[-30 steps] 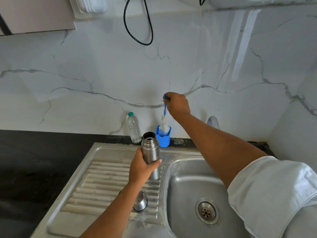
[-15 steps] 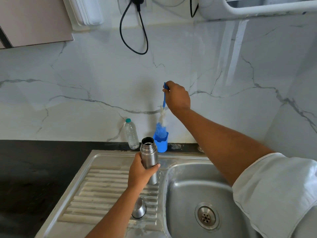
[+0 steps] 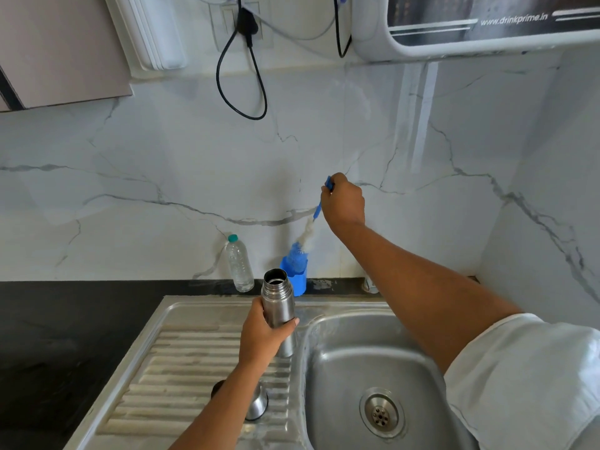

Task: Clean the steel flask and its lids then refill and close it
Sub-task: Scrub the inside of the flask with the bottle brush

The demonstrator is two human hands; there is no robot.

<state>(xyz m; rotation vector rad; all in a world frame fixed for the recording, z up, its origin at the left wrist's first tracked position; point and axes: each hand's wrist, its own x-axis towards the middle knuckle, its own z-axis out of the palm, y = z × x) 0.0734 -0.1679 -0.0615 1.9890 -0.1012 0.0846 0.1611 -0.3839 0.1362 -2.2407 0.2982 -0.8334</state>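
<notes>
Stage: early, flask uncapped, no scrubbing yet | your left grip (image 3: pixel 263 332) wraps the flask (image 3: pixel 277 298), upright at the drainboard (image 3: pixel 181 352) | your right grip (image 3: pixel 344 203) pinches the brush (image 3: pixel 306 235), tip at its holder (image 3: pixel 298 282) | lid (image 3: pixel 259 407) on drainboard | left: scrub, rinse, refill, close

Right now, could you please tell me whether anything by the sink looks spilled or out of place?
Nothing looks spilled or broken. The flask is upright and open in the left hand; a steel lid sits on the drainboard. Only a whitish smear on the counter beside the blue holder stands out.
</notes>
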